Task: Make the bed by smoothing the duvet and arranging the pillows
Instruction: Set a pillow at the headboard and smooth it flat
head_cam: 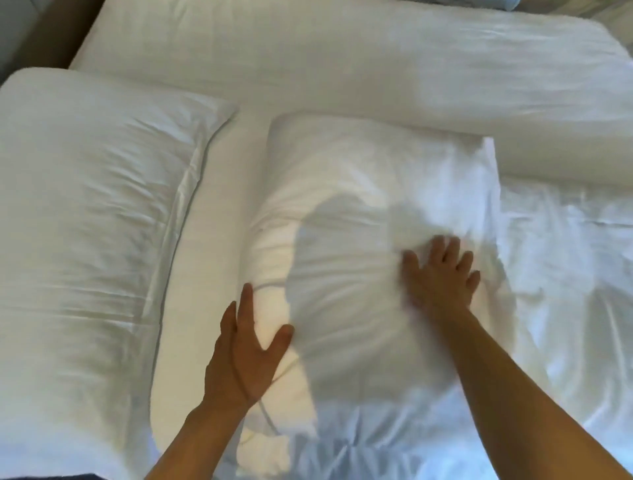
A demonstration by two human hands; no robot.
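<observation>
A white pillow (359,192) lies in the middle of the bed, lengthwise away from me. My left hand (245,349) presses flat against its left side, fingers straight and thumb spread onto the top. My right hand (440,274) lies flat on the pillow's right half with its fingers spread, blurred by motion. A second white pillow (89,192) lies to the left, apart from the first. The white duvet (565,260) spreads crumpled to the right, with a thick folded band (376,68) running across the back.
A strip of bare white sheet (209,246) shows between the two pillows. A dark brown bed frame or headboard edge (54,37) sits at the top left. Something pale blue (510,4) peeks in at the top edge.
</observation>
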